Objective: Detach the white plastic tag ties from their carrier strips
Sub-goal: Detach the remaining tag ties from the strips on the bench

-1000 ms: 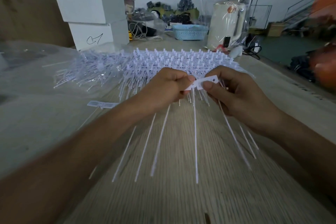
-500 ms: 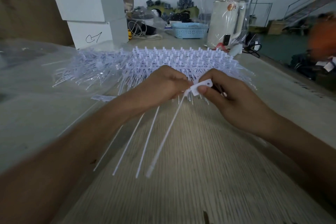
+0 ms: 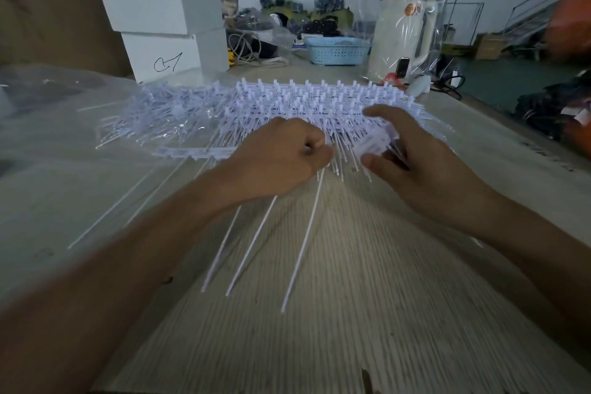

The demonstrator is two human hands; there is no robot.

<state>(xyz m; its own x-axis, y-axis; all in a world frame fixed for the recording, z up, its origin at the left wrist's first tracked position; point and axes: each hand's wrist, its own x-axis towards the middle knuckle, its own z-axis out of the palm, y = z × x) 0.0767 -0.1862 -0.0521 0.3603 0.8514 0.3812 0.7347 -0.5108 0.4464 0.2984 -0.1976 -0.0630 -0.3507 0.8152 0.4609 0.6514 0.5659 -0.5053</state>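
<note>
Three tag ties [image 3: 307, 233] fan toward the person from the clenched left hand [image 3: 278, 160] gripping them; right hand [image 3: 412, 157] pinches a blurred carrier strip [image 3: 374, 142] just beside.

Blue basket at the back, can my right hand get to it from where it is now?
Probably not without leaning in: the blue basket sits far behind the pile of ties, and the right hand is already holding a strip piece.
</note>
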